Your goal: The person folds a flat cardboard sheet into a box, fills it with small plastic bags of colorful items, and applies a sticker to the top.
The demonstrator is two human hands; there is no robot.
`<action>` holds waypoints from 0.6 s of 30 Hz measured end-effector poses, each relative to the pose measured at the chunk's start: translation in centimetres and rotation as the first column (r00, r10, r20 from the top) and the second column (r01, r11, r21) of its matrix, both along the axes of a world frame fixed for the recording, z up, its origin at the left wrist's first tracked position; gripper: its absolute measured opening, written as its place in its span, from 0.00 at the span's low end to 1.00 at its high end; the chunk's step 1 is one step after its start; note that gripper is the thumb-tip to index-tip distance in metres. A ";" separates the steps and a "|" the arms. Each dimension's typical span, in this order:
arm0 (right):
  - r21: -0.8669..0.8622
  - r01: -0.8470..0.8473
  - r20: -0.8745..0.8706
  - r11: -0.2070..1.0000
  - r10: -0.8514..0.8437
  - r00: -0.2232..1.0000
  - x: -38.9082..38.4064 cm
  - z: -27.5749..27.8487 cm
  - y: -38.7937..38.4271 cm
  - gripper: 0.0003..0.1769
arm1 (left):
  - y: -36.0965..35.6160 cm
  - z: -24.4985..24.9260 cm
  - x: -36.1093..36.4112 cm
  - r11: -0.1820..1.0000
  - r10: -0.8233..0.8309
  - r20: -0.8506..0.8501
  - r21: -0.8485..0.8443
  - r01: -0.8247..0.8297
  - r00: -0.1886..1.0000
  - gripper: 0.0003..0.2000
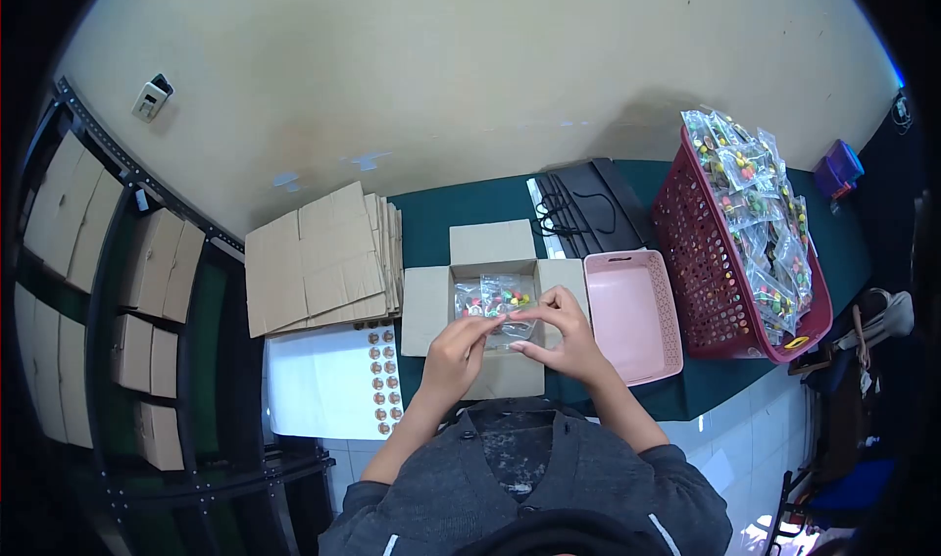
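An open cardboard box (426,311) stands before me with its flaps folded outward. Inside lie clear plastic packets (505,290) of small red, yellow and green pieces, candy-like in look. My left hand (453,358) reaches over the near side of the box, its fingers together and pinching at the lower edge of a packet. Opposite it, my right hand (567,338) curves with index finger and thumb around the clear plastic of the same packet. The fingertips of both hands nearly meet. How firmly each one grips is hard to see.
A pink plastic basket (674,345) sits right of the box. Beyond it, a tall maroon basket (701,252) overflows with filled packets. Left are stacked flattened cartons (314,257) and a sheet of round stickers (323,389). A black case with cable (608,198) lies behind. Shelving (108,360) holds boxes.
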State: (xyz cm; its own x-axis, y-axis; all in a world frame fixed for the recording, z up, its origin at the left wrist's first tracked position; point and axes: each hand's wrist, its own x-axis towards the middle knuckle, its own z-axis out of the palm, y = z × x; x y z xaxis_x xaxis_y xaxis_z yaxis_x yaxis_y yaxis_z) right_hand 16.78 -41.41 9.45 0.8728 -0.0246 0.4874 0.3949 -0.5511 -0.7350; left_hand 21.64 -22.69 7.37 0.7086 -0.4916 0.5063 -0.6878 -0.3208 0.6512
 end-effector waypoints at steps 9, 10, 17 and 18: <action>0.259 0.048 0.000 0.965 -0.049 0.999 -0.5 -2.1 0.0 0.11 | -0.7 -1.1 -0.6 0.914 -0.301 -0.619 -0.405 0.034 0.725 0.12; 0.251 0.091 -0.031 0.964 -0.086 0.996 -0.6 -2.1 0.1 0.11 | -0.6 -1.4 -0.5 0.914 -0.300 -0.621 -0.404 0.032 0.724 0.12; 0.400 0.134 -0.079 0.907 -0.111 0.991 0.0 -2.9 0.5 0.13 | -0.7 -1.3 0.0 0.848 -0.362 -0.713 -0.519 -0.104 0.600 0.12; 0.526 0.131 -0.112 0.840 -0.084 0.990 0.1 -2.9 0.5 0.13 | -0.7 -1.4 0.1 0.823 -0.389 -0.695 -0.557 -0.111 0.604 0.14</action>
State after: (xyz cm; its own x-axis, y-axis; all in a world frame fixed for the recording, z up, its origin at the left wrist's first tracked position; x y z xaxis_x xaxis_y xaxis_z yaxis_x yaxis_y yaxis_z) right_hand 16.92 -40.92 6.52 0.8851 -0.3555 0.3003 0.2825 -0.1025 -0.9538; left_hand 21.76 -23.38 5.97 0.8821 -0.4709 0.0110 0.1341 0.2735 0.9525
